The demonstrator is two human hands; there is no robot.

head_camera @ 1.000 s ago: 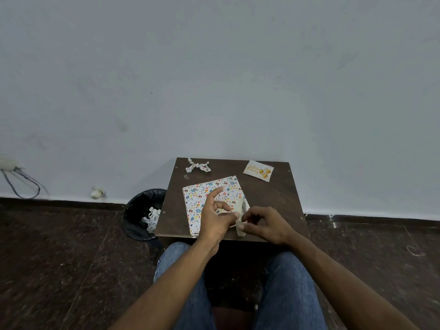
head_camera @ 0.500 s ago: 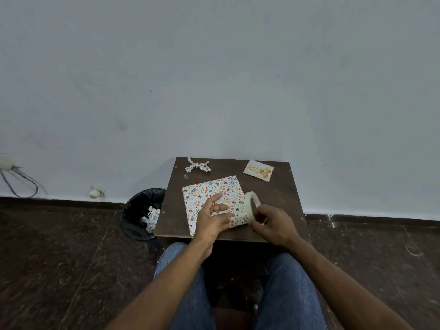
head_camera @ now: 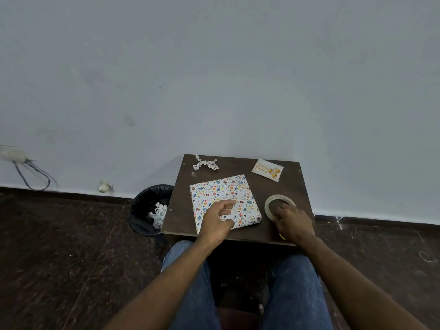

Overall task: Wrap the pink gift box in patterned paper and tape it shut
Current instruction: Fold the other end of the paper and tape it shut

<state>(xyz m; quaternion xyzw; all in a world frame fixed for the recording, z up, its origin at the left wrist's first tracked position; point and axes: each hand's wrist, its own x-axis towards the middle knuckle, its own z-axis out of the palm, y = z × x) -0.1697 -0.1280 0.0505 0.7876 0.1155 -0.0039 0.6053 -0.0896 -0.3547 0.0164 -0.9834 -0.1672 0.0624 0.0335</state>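
1. Two hands in my view, both forearms reaching forward from the lap over the near edge of the small dark table (head_camera: 295, 184).
2. Left hand (head_camera: 217, 219) rests on the near-left part of the wrapped gift box (head_camera: 222, 195); fingers loosely curled and spread, index pointing right, gripping nothing.
3. Box lies flat at table centre, fully covered in patterned paper.
4. Right hand (head_camera: 294, 222) sits palm down on the near edge of the tape roll (head_camera: 278, 206); fingers curled onto the ring. Roll lies flat just right of the box.
5. Birthday card (head_camera: 267, 169) lies at far right, paper scrap (head_camera: 205, 162) at far left, bin (head_camera: 148, 208) left of the table.
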